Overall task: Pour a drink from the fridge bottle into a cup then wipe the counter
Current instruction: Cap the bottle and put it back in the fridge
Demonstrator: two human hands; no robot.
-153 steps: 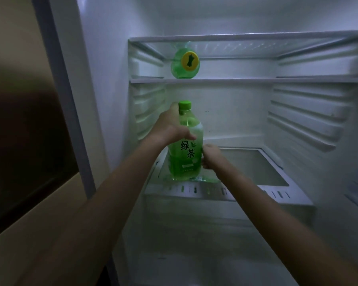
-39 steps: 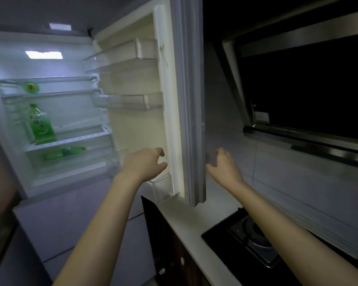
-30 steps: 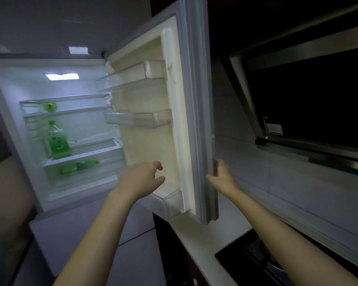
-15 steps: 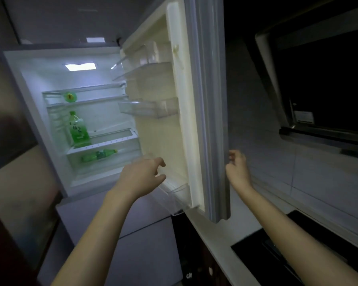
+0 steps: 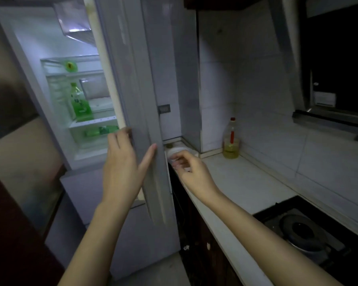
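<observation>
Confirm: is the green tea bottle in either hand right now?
No. The green tea bottle stands on a fridge shelf while the left hand is on the fridge door.

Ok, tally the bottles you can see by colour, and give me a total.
Green bottles in the fridge: 3, one lying on the top shelf, one standing, one lying below.
Yellow oil bottle on the counter: 1.
Total: 4.
</observation>
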